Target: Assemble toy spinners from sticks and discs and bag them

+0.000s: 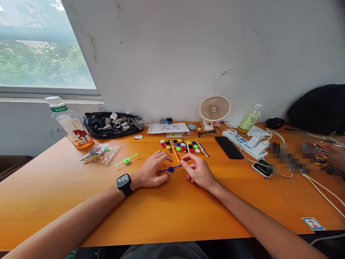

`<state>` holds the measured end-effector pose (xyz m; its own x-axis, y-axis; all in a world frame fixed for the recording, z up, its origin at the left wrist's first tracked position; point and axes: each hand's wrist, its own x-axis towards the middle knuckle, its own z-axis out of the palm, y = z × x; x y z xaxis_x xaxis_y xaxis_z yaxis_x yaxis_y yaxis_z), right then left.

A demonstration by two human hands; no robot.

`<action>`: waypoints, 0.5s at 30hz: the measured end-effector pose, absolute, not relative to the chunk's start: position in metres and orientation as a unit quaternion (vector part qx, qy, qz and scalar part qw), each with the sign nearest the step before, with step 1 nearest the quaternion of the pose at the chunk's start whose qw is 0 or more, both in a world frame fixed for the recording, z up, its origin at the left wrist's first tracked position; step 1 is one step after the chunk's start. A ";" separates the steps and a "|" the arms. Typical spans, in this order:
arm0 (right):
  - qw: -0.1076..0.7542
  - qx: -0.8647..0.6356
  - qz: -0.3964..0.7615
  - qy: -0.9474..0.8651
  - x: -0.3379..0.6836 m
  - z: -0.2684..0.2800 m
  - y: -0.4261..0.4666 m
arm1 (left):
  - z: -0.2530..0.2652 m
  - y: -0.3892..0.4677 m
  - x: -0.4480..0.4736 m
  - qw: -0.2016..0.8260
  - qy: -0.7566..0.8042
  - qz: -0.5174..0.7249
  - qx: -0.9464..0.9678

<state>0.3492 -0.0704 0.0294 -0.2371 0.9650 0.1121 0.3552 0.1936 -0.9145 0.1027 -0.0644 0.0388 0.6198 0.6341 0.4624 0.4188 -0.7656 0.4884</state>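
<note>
A blue arrow spinner (171, 169) with a round hub lies on the table between my two hands. My right hand (199, 172) is closed in a pinch, thumb and index finger together at the arrow's pointed end. On the other side, my left hand (153, 168) rests open with fingers spread, close to the arrow's tail; a black smartwatch (124, 182) is on that wrist. Farther left lies a green arrow spinner (127, 161) on a pale round base. Beyond my hands are several coloured discs (178, 148) and loose plastic arrows (201, 148), some red, yellow and blue.
To the left are a clear bag of parts (101, 153), a large bottle (70, 126) and a black plastic bag (102, 126). A small fan (215, 109), phone (229, 147), power strip (244, 144) and cables occupy the right. Another person's blurred hand (335, 156) shows at the right edge.
</note>
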 end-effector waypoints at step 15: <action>0.361 -0.470 0.370 -0.716 0.353 0.042 -0.074 | 0.036 -0.058 0.098 0.188 0.369 0.375 0.829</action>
<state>0.3527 -0.0737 0.0420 -0.2980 0.9394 0.1694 0.4044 0.2850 -0.8691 0.0982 -0.0580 0.0360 0.4462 0.7528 0.4840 0.4700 -0.6574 0.5890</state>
